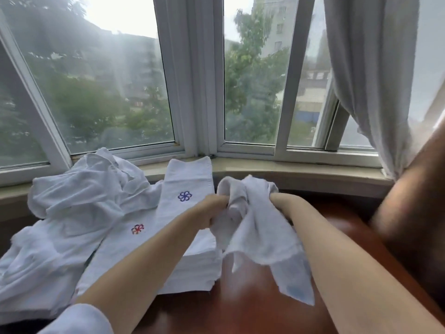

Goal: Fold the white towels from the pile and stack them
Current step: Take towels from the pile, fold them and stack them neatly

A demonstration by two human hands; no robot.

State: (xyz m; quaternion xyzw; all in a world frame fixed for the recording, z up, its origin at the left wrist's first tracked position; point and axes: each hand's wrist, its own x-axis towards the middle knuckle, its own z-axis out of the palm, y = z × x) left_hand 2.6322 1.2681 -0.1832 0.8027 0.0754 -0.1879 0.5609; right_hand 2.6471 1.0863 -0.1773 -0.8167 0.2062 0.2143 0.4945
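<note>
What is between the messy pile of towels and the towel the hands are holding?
Folded towels: one with a red flower mark, and a stack topped by a blue flower mark. The head view shows them between the pile and the held towel.

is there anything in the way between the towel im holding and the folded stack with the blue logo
Nothing visible blocks it. Both the left hand and right hand grip the crumpled towel right beside the folded stack, whose top is bare. The unfolded pile lies on the stack's far left side.
</note>
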